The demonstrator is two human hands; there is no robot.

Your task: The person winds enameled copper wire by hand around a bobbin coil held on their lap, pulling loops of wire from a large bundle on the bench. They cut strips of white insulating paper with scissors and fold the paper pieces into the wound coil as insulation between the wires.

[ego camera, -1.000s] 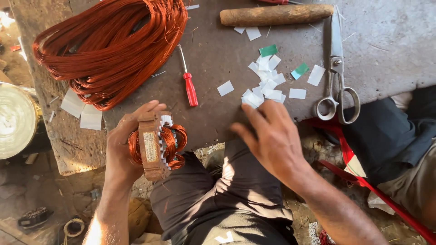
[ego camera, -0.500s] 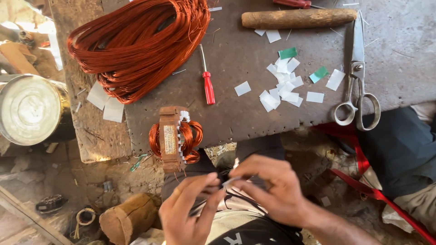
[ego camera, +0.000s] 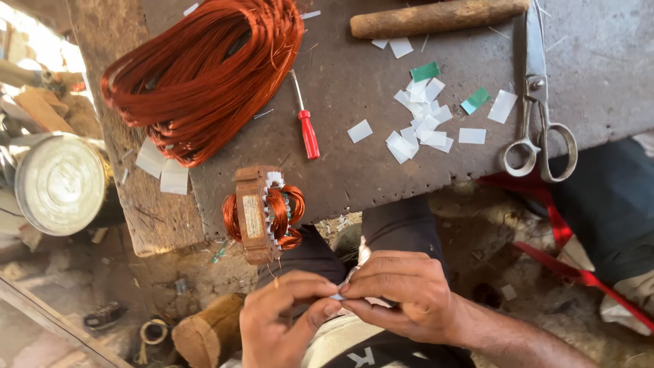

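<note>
Both hands meet low over the lap: left hand (ego camera: pixel 286 320) and right hand (ego camera: pixel 402 300) pinch one small white paper slip (ego camera: pixel 338 296). The half-insulated stator (ego camera: pixel 262 212) waits at the worktop's (ego camera: pixel 354 170) near edge; many cut slips (ego camera: pixel 419 126) lie unused toward its right.

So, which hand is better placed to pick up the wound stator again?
Left, probably. The left hand lies just below the wound stator; the right hand is farther away. Both pinch a small paper piece.
</note>
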